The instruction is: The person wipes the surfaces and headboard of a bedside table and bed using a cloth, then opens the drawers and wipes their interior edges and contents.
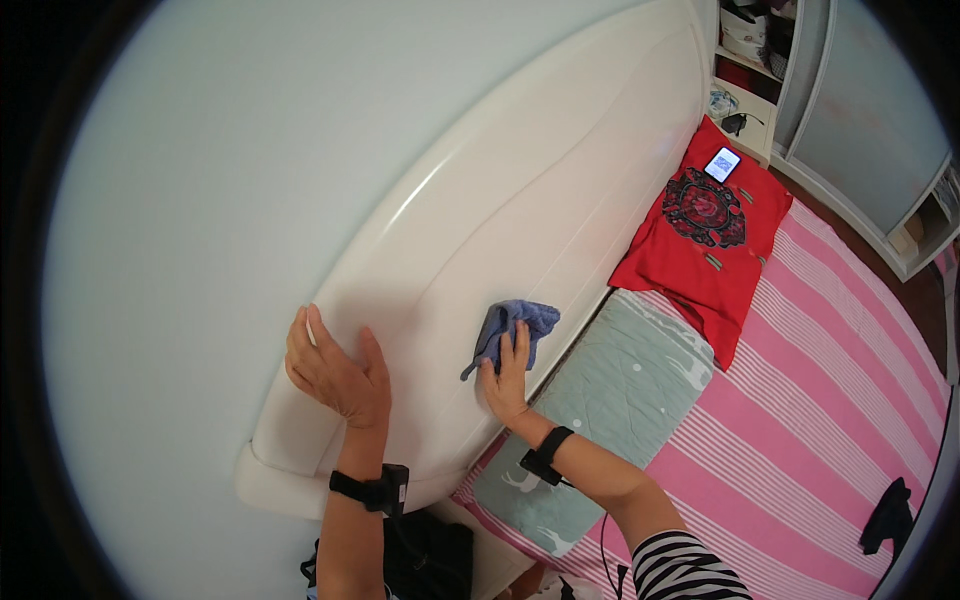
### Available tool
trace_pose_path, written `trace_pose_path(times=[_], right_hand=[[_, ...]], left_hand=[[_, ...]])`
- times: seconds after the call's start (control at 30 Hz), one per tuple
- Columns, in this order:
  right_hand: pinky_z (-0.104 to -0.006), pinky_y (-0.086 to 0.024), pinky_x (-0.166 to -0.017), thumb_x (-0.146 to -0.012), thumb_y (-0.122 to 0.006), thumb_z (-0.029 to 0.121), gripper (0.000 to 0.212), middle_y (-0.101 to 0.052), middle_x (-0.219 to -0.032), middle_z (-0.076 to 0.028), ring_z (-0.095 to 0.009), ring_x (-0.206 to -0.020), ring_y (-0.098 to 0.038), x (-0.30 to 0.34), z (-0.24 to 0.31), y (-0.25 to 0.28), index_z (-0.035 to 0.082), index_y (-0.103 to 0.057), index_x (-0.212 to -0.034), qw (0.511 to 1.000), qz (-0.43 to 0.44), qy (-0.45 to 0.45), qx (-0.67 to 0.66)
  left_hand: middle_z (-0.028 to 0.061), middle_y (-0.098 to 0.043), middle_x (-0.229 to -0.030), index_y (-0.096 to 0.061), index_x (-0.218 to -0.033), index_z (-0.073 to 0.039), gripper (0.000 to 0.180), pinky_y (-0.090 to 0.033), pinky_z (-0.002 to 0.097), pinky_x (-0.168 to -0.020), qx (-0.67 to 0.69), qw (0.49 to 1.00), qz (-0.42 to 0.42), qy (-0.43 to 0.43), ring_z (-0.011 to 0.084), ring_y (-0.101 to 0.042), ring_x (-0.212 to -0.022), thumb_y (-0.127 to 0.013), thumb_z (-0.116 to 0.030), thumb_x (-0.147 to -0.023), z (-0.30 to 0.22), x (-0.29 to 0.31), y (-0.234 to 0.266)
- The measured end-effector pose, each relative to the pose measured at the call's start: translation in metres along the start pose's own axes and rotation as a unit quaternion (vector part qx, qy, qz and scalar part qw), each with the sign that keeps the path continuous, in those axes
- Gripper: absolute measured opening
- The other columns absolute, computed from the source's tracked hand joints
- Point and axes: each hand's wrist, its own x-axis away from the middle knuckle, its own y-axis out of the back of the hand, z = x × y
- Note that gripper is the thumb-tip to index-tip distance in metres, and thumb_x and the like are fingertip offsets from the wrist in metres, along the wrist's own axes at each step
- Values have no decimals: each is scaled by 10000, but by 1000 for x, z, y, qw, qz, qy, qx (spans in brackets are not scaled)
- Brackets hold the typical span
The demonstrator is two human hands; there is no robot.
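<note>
My right hand (508, 381) presses a crumpled blue cloth (522, 318) against the glossy white headboard (480, 190). Its fingers lie over the cloth's lower part, with the thumb beside its edge. My left hand (338, 372) is over the headboard's left end, near its upper edge. Fingers and thumb are apart there, and nothing is in that hand. Each wrist wears a black strap, the left one (372, 490) with a small box on it. Whether the left fingertips touch the headboard cannot be made out.
Against the headboard lie a pale green pillow (610, 400) and a red pillow (690, 270) bearing a lit phone (722, 164). Pink-striped bedding (790, 400) covers the bed, with a black item (887, 517) at its far right. A bedside cabinet (750, 130) stands beyond.
</note>
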Motion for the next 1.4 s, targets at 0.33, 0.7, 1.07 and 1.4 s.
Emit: trace_pose_path(times=[0.33, 0.7, 1.07, 1.4], right_hand=[[-452, -136, -1130, -854, -449, 113, 577, -197, -1460, -294, -421, -1369, -180, -140, -112, 25, -110, -292, -1362, 993, -85, -48, 61], [-341, -381, -991, -939, -342, 312, 463, -517, -1206, -89, -219, -1128, -492, -245, -288, 60, 37, -389, -1308, 916, -117, -316, -220], [-390, -398, -996, -946, -351, 386, 473, -531, -1293, -91, -263, -1134, -523, -135, -218, 57, 60, -497, -1257, 745, -59, -520, -414], [-338, -291, -1077, -964, -281, 391, 540, -469, -1369, -83, -243, -1251, -423, 43, -119, -49, 18, -440, -1321, 674, 14, -570, -470]], left_hand=[[144, -427, -1341, -387, -1347, -9, 596, -240, 458, -1036, -20, 1000, 15, -1, 316, -381, -1238, -598, -198, -823, 1, -2, 4], [149, -420, -1347, -380, -1367, -32, 637, -252, 455, -1027, -61, 997, 45, 8, 324, -377, -1242, -587, -288, -822, 5, -3, 7], [151, -441, -1324, -395, -1355, -31, 686, -258, 492, -1008, -15, 999, 26, 13, 335, -397, -1217, -603, -355, -787, 6, 0, -1], [134, -407, -1335, -343, -1370, -70, 777, -245, 523, -1010, -3, 999, 22, 28, 334, -359, -1235, -670, -301, -704, 30, 10, 1]])
